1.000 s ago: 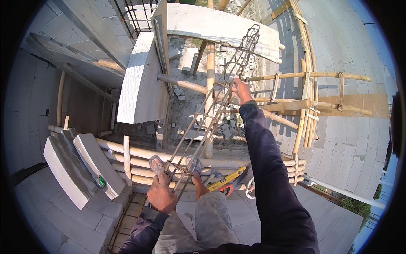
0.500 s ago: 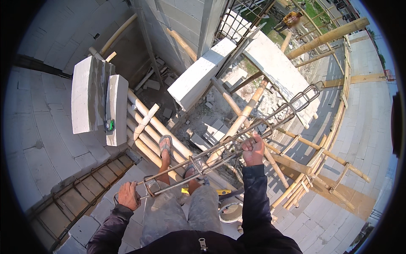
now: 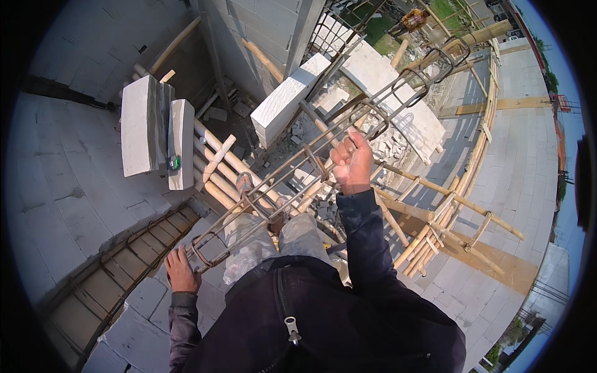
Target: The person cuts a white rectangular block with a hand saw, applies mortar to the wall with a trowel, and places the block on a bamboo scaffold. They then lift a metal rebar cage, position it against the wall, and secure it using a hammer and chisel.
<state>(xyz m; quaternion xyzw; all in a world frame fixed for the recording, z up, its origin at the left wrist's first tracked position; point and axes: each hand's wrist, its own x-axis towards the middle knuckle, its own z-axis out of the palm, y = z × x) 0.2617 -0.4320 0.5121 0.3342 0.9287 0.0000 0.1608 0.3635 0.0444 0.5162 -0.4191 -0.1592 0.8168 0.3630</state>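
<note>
A long rebar cage [image 3: 289, 189], with bent stirrups along thin bars, slants across in front of me from the lower left to the upper right. My right hand [image 3: 352, 160] is raised near its middle, fingers curled round the near bar. At the lower end, my left hand [image 3: 182, 271] is closed against the cage's end bars; its fingertips are partly hidden. Under the cage show my legs [image 3: 249, 242] and one sandalled foot [image 3: 244, 183], on bamboo poles [image 3: 233, 165].
Light blocks [image 3: 140, 127] stand at left with a green tape measure [image 3: 173, 162] on them. Another rebar cage [image 3: 121, 264] lies in a wall channel. A white block [image 3: 289, 99] and bamboo scaffolding [image 3: 457, 202] stand ahead and right. Further off is another person [image 3: 413, 20].
The cage's far end has swung up and away, with my right hand raised and shifted left. My left hand remains at the near end. My view has tilted, showing more of my jacket.
</note>
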